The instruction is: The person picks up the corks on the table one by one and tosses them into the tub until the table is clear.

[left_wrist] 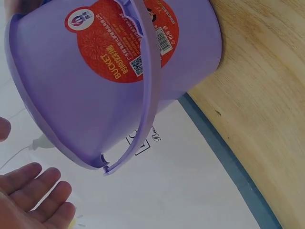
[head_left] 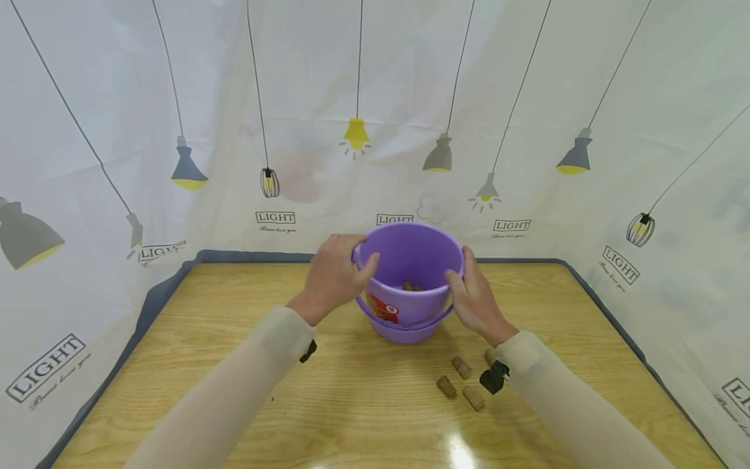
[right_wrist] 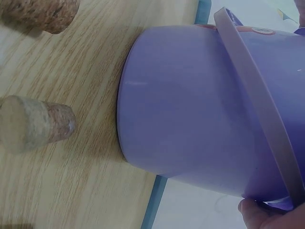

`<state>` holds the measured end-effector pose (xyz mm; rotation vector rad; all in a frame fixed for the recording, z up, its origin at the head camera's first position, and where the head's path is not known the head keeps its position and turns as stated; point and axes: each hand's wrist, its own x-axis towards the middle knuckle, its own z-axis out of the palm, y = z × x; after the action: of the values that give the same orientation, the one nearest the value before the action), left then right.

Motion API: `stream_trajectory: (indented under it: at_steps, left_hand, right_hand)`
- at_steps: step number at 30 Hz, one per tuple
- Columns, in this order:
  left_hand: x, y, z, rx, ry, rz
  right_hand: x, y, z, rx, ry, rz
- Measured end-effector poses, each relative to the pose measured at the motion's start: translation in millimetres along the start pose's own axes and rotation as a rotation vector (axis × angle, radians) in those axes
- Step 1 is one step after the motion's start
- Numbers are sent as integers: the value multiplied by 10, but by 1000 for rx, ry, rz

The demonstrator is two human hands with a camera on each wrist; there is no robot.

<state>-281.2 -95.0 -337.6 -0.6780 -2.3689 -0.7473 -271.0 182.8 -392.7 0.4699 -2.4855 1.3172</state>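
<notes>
A purple bucket (head_left: 404, 319) stands upright on the wooden table, its handle hanging down over the front. A red round label (left_wrist: 119, 43) is on its side. Inside lie a few brown cork pieces (head_left: 412, 286). My right hand (head_left: 476, 303) grips the rim at the right, thumb inside the opening; the right wrist view catches only a bit of it by the handle joint. My left hand (head_left: 336, 270) is at the left rim. In the left wrist view its fingers (left_wrist: 43, 193) are spread and loosely bent, with a gap between them and the bucket wall.
Several corks lie on the table in front of the bucket and by my right wrist, among them a dark one (head_left: 446, 387) and a paler one (head_left: 473, 397). A cloth wall (head_left: 328, 202) printed with lamps encloses the table's back and sides.
</notes>
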Motion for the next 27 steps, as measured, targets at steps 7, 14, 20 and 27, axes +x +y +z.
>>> stream_trajectory:
  at_steps: [7, 14, 20, 27]
  left_hand:
    - [20, -39, 57, -146, -61, -69]
    - [45, -72, 121, -228, -74, -177]
    - [76, -110, 191, -261, -81, -268]
    - [102, -177, 281, -300, -99, -339]
  right_hand:
    - [0, 7, 4, -2, -8, 10]
    - [-1, 2, 0, 11, -16, 13]
    - [1, 10, -1, -1, -19, 26]
    - [2, 19, -2, 2, -23, 32]
